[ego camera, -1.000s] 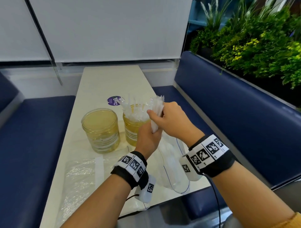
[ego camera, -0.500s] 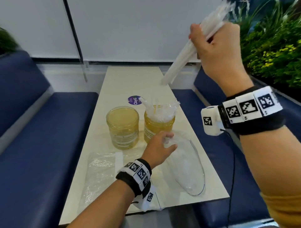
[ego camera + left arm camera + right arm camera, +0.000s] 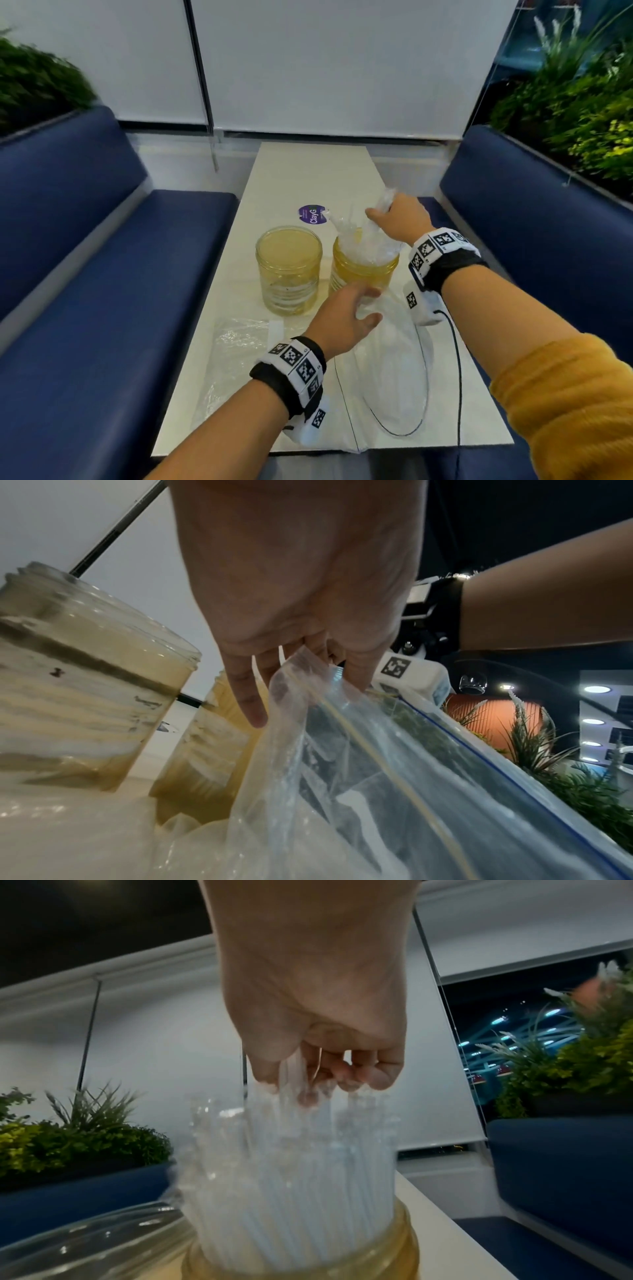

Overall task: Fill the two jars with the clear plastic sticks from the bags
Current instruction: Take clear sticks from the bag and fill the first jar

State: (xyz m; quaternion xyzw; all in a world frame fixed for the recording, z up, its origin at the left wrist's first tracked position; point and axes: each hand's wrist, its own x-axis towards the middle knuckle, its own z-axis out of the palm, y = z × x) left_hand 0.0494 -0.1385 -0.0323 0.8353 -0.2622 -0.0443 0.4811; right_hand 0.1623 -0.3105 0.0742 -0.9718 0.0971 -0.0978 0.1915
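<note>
Roughly halfway: the right hand (image 3: 399, 219), fingers curled round a bunch of clear plastic sticks (image 3: 294, 1172), lowers them into the amber glass jar on the right (image 3: 363, 274), already crowded. Alongside, the left hand (image 3: 342, 318) pinches the clear zip bag (image 3: 394, 777) on the table (image 3: 308, 171), while the matching left jar (image 3: 289, 270) looks empty.

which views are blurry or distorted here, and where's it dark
Head view: wide-angle bending of the benches, blurred plants. Right wrist view: clear sticks smeared under the right hand, top left corner dark. Left wrist view: left hand sharp, near jar soft, dark background on the right.
</note>
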